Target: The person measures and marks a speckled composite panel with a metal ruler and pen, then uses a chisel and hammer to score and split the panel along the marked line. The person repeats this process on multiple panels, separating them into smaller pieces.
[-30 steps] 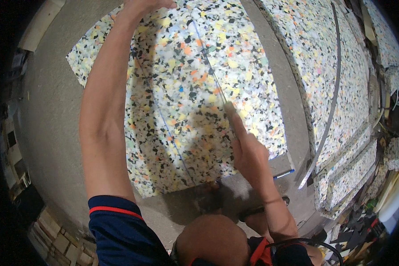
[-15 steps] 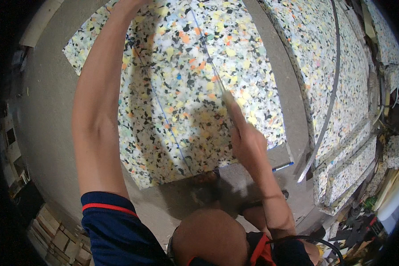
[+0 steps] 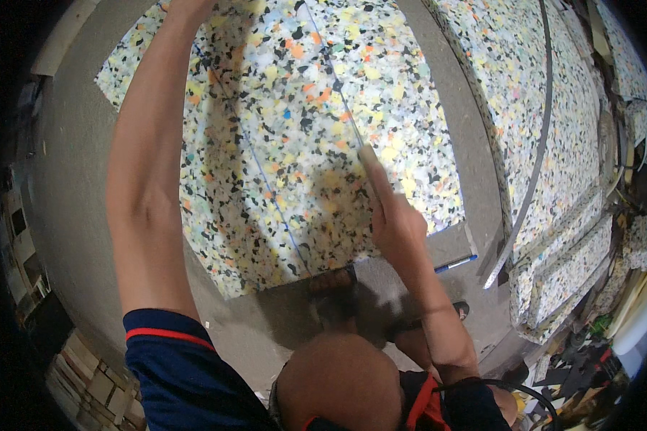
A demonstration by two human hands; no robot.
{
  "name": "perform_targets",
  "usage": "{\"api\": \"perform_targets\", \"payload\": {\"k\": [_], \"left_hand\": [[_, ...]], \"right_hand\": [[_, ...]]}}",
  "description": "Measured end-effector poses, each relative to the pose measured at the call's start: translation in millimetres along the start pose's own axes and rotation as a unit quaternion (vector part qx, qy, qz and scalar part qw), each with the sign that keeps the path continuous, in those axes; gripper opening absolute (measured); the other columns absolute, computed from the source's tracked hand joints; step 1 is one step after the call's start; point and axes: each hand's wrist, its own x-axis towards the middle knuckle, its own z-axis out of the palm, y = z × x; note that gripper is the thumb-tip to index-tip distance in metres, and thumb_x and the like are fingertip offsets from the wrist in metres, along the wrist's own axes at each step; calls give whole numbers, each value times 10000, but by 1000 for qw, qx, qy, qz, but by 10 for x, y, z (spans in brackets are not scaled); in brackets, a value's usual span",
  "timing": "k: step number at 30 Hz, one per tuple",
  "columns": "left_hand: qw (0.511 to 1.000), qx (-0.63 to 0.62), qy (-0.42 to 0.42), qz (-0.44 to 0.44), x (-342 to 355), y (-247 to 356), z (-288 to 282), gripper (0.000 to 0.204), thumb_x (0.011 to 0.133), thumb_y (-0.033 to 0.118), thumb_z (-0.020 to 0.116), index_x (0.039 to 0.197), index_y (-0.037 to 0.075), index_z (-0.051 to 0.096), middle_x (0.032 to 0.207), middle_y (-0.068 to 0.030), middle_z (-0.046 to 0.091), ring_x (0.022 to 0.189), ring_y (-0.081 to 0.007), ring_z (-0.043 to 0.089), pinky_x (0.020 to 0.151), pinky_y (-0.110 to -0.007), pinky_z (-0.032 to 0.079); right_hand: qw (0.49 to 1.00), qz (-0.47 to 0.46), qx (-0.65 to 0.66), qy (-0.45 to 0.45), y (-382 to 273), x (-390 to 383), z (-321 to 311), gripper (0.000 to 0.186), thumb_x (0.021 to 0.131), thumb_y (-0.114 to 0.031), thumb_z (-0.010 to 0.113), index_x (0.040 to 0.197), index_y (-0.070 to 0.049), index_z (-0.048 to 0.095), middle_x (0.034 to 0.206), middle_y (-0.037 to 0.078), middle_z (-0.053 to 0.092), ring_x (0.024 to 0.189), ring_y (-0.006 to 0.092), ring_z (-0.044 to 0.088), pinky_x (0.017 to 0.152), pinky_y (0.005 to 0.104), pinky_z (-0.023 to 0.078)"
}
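Note:
A large sheet of speckled multicoloured foam (image 3: 266, 144) lies flat on the grey floor in front of me. Two blue lines run along it, one (image 3: 269, 188) left of the middle and one farther right. My right hand (image 3: 400, 224) grips a long thin knife (image 3: 367, 154) by its handle, forefinger stretched along it. The knife's blade points away from me and lies along the right blue line; how deep it sits in the foam I cannot tell. My left arm reaches far forward over the sheet's left part. Of my left hand (image 3: 193, 4) only the wrist end shows; its fingers are beyond the top edge.
Right of the sheet lies a stack of similar speckled foam slabs (image 3: 568, 129) with a long grey strip (image 3: 538, 165) across it. A blue pen (image 3: 456, 263) rests on the floor near the sheet's right corner. Scraps (image 3: 589, 373) pile at lower right, wooden pieces (image 3: 93, 377) at lower left.
The view has shifted a little, so the sheet appears slightly higher and farther left. Relative to the sheet, my right hand and the knife have come slightly back toward me along the line.

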Motion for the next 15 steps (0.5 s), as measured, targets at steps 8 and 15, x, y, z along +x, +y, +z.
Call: {"api": "perform_targets", "payload": {"k": [8,15], "left_hand": [[1000,1,-16,-18,-29,102,-107,910,646,337,892,1461,129,546,1436,-196,588,1356,-381,523,1111,-467,433],[1000,5,25,16,-1,22,-153,924,651,372,897,1458,91,544,1386,-223,617,1322,-393,551,1093,-478,446]], "right_hand": [[999,-18,22,34,184,-725,-67,787,927,-64,633,1621,-251,313,804,170,631,601,334,650,518,448,519],[997,-33,-4,74,193,-260,151,751,923,-95,640,1604,-230,356,792,140,626,589,321,643,500,436,518]]}}
